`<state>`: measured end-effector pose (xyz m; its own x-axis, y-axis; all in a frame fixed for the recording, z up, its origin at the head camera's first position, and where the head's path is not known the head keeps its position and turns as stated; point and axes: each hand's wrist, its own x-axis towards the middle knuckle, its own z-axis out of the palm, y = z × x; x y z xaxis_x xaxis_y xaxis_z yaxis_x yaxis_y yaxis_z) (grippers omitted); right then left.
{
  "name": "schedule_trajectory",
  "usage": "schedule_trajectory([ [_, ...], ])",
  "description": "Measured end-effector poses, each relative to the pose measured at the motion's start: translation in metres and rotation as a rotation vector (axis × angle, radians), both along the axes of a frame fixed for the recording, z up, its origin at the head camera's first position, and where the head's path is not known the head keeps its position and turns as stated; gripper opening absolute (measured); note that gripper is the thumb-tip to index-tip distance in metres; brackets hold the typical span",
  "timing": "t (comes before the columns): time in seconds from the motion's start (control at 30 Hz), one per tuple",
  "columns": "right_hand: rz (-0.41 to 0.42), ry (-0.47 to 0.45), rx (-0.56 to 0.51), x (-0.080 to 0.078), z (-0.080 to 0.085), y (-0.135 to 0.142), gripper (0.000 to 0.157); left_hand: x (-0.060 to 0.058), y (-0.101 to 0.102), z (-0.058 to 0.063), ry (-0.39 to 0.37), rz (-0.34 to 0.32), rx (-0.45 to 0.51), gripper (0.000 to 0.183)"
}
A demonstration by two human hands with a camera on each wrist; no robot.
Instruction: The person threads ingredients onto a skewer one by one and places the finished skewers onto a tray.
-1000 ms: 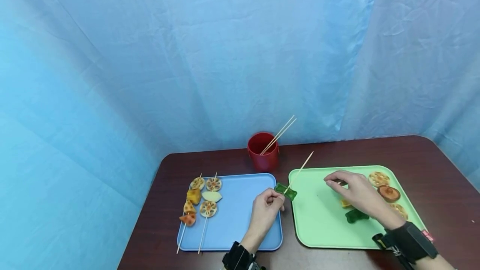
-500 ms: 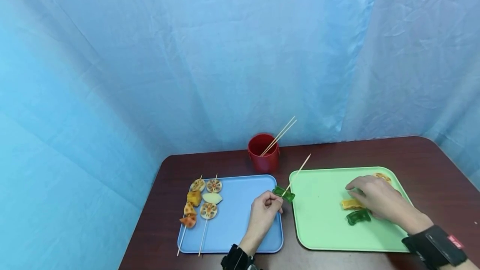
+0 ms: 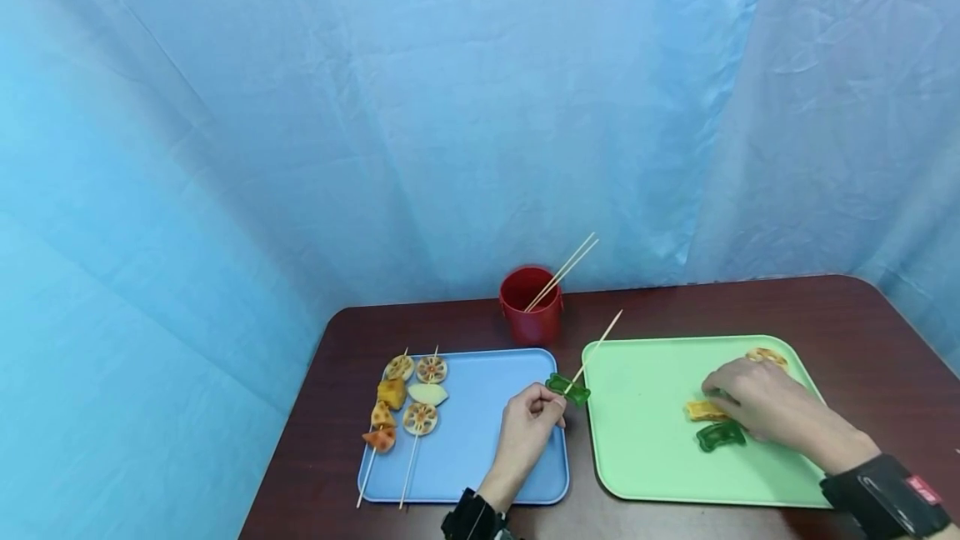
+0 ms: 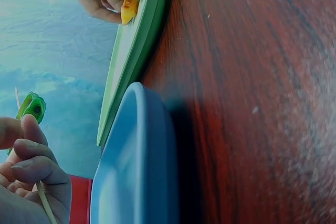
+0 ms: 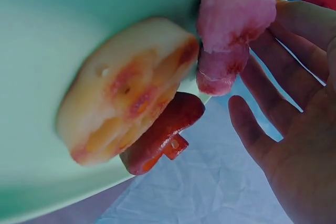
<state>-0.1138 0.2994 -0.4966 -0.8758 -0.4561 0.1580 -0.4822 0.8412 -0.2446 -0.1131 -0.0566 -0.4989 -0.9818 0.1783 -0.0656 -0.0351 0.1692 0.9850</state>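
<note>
In the head view my left hand pinches a bamboo skewer over the blue tray's right edge. A green pepper piece is threaded on it, just above the fingertips. My right hand reaches down over the green tray, its fingertips hidden from the head view. In the right wrist view its fingers are spread, one fingertip right at a pink, meat-like piece. A lotus root slice and a brown mushroom slice lie close by. Left of the right hand are a yellow piece and another green pepper piece.
Two filled skewers, with lotus root slices and other pieces, lie on the left of the blue tray. Behind it stands a red cup holding two bare skewers. A blue curtain hangs behind the table.
My right hand has moved right and down over the food pieces on the green tray, uncovering the yellow piece. The left hand keeps its grip on the skewer, almost still.
</note>
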Motion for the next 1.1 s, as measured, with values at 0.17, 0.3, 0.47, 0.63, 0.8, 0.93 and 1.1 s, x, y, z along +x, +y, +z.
schedule_trajectory([
  [0.17, 0.037, 0.04, 0.009, -0.001, -0.003, -0.001, 0.029, 0.0, 0.0, 0.0, -0.002, 0.009, 0.001, 0.014],
  [0.3, 0.036, 0.043, 0.012, -0.001, -0.004, 0.0, 0.03, 0.0, 0.001, -0.001, 0.0, 0.009, 0.003, 0.014],
  [0.47, 0.029, 0.036, 0.002, 0.0, -0.004, 0.001, 0.029, -0.001, 0.001, -0.002, 0.005, 0.011, 0.002, 0.017],
  [0.63, -0.027, -0.05, -0.078, 0.003, 0.002, -0.001, 0.023, 0.0, 0.0, -0.001, 0.001, 0.013, -0.001, 0.016],
  [0.8, -0.104, -0.213, -0.189, 0.005, 0.015, -0.006, 0.014, 0.0, -0.001, 0.0, -0.005, 0.014, -0.003, 0.016],
  [0.93, -0.091, -0.106, -0.207, 0.003, 0.018, -0.011, 0.015, 0.0, -0.002, -0.001, -0.005, 0.018, -0.003, 0.016],
  [1.1, -0.066, 0.158, -0.201, -0.003, 0.016, -0.017, 0.022, 0.001, -0.001, -0.002, -0.008, 0.018, -0.005, 0.017],
])
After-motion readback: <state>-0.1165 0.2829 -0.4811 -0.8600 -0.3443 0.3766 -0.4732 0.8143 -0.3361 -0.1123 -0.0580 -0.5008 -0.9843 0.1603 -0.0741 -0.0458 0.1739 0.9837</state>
